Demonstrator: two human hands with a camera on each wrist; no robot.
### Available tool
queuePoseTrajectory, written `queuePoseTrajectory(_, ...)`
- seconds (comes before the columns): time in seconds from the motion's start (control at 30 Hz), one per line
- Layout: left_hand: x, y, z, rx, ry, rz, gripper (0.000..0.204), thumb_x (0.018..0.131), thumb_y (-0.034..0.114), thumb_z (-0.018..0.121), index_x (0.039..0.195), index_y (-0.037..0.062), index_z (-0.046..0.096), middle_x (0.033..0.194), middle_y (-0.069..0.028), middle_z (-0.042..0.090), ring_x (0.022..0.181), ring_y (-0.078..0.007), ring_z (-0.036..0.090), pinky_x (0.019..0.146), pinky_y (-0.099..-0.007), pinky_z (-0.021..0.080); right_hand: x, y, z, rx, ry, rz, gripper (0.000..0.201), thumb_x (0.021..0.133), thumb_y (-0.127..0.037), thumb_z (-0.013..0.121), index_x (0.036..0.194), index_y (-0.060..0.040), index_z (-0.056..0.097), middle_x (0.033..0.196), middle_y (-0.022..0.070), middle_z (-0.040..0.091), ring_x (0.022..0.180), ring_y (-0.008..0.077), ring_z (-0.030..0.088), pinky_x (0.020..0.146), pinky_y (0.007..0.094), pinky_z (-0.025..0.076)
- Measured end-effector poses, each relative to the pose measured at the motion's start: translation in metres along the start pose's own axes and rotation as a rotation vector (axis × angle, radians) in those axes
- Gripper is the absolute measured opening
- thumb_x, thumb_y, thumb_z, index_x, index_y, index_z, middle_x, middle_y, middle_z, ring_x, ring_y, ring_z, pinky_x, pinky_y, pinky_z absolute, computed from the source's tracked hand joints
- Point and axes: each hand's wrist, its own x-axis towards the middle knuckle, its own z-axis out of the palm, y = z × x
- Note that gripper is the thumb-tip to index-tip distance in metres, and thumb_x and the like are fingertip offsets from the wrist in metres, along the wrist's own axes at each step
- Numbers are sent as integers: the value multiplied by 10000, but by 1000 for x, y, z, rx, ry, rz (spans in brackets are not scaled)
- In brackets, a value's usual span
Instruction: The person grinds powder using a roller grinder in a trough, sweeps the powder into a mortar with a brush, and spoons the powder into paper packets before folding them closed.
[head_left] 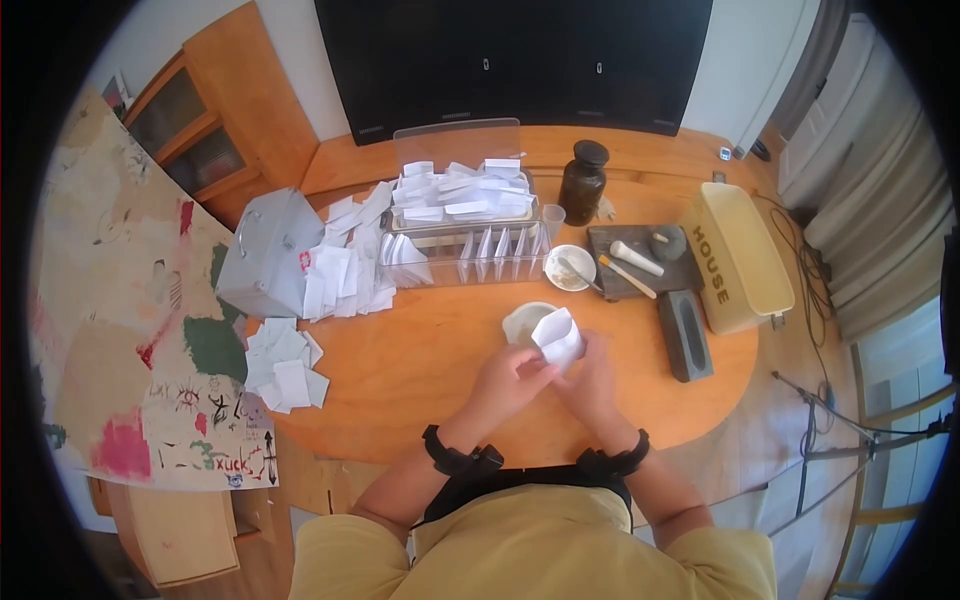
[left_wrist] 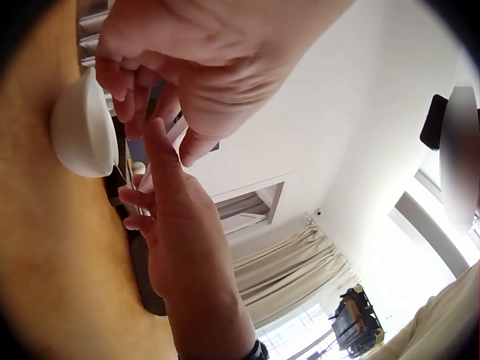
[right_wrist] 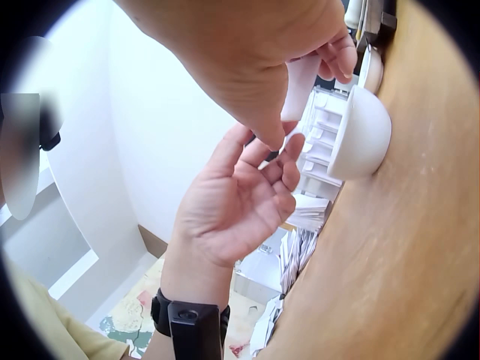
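Both hands hold a folded white paper packet [head_left: 558, 337], its pointed top opening upward, in front of a white bowl [head_left: 522, 322]. My right hand [head_left: 590, 385] grips the packet's right side; in the right wrist view its thumb and fingers lie on either side of the paper [right_wrist: 301, 88]. My left hand [head_left: 512, 383] pinches the lower left edge, fingers loosely curled, its thumb and fingertips close to the right thumb. Part of the packet is hidden behind the fingers in the left wrist view. The bowl [left_wrist: 82, 131] stands upright on the table, just beyond the hands.
A clear box [head_left: 465, 265] of paper packets stands behind, with loose packets [head_left: 345, 280] and a grey metal case [head_left: 265, 255] to its left. Right are a small dish [head_left: 570, 268], dark slab [head_left: 640, 285], pestle [head_left: 637, 258], brush [head_left: 628, 277], dark jar [head_left: 583, 185] and yellow bin [head_left: 740, 260].
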Motion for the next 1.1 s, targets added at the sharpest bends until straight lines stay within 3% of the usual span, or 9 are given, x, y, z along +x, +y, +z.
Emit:
queuePoseTrajectory(0.17,-15,5,-11,36,130,-15,226,843,200,697,880,-23,683,795,-103,651,701,-186,604,649,-305,459,-10,-11,24,3,83,-50,726,666,-225,836,1193,39,413,980,188,530,817,298,554,710,383,481)
queuePoseTrajectory(0.33,-30,-28,-36,-78,222,-222,260,886,252,628,854,-5,647,796,-134,648,696,-236,617,613,-338,462,-12,-33,26,39,-48,-72,819,662,-271,850,1259,44,385,1023,173,512,819,270,537,708,373,479)
queuePoseTrajectory(0.43,-30,-50,-89,16,312,-402,286,926,267,554,879,-8,619,780,-150,639,701,-239,615,621,-337,462,-11,-39,18,39,-92,-39,836,674,-270,845,1295,30,373,1046,158,505,821,259,528,707,365,479)
queuePoseTrajectory(0.53,-22,-104,-163,291,507,-282,293,950,239,510,829,-19,578,664,-114,564,623,-191,536,590,-334,423,-13,-35,6,33,-116,-35,807,694,-250,829,1307,11,375,1055,149,505,826,250,528,702,361,480)
queuePoseTrajectory(0.6,-17,-142,-224,572,515,-256,292,941,236,502,838,-29,570,717,-194,594,670,-338,578,624,-406,440,-17,-29,-1,14,-125,-34,778,707,-234,817,1305,4,381,1052,148,507,822,247,533,693,358,483)
queuePoseTrajectory(0.73,7,-160,-312,811,465,-421,278,915,253,541,899,-19,591,872,-242,624,855,-411,609,767,-462,480,-31,-19,-12,-44,-127,-6,723,724,-211,797,1288,4,400,1029,152,515,786,245,544,668,351,491)
queuePoseTrajectory(0.83,20,-160,-315,1132,610,-379,291,888,262,599,959,-20,586,987,-237,618,922,-408,605,794,-466,490,-38,-15,-18,-65,-120,-9,691,730,-204,790,1273,6,417,1018,158,522,765,249,553,660,347,495)
queuePoseTrajectory(0.93,30,-121,-273,1087,509,-574,385,858,285,648,1040,-42,561,1077,-234,593,991,-401,595,823,-468,493,-40,-13,-22,-57,-118,10,672,733,-197,785,1265,6,428,1024,165,528,772,253,562,667,350,498)
queuePoseTrajectory(1.1,29,-155,-252,1059,369,-686,514,883,401,594,1103,-61,541,1105,-279,558,1038,-437,568,874,-467,485,-39,-13,-32,-61,-170,62,658,740,-190,776,1267,2,431,1039,176,534,785,266,568,693,362,501)
